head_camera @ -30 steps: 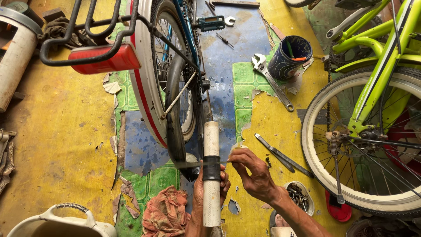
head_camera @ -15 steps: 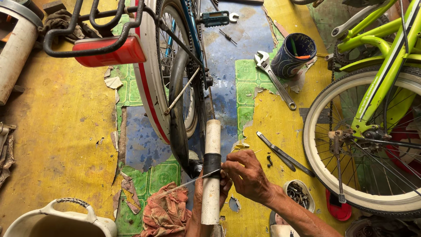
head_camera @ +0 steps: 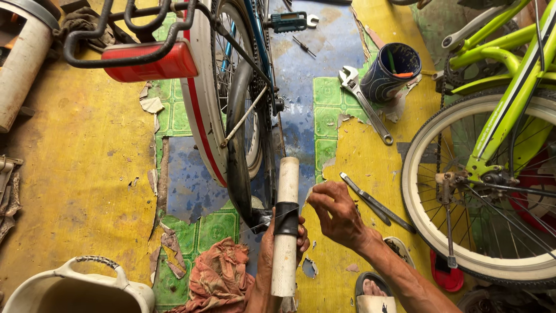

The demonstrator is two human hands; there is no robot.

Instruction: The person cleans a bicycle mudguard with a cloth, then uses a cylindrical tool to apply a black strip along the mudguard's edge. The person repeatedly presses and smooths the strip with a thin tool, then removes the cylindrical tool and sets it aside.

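My left hand [head_camera: 267, 255] grips a white plastic pipe [head_camera: 286, 185] from below; the pipe has a black band [head_camera: 286, 218] wrapped round its middle. My right hand [head_camera: 337, 213] is just right of the pipe, fingers pinched near the band on what looks like a thin wire or strip; I cannot tell which. The pipe points at the rear wheel [head_camera: 237, 122] of a bicycle with a red and white mudguard [head_camera: 200, 116].
A green bicycle's wheel [head_camera: 480, 191] stands at the right. An adjustable wrench [head_camera: 365, 104], a dark cup [head_camera: 391, 72] and slim tools [head_camera: 376, 203] lie on the yellow floor. An orange rag [head_camera: 220, 278] and a white bucket [head_camera: 81, 287] sit near my feet.
The view shifted slightly. My right hand moved a little right, away from the pipe, drawing its pinched fingers off the black band. My left hand still holds the pipe.
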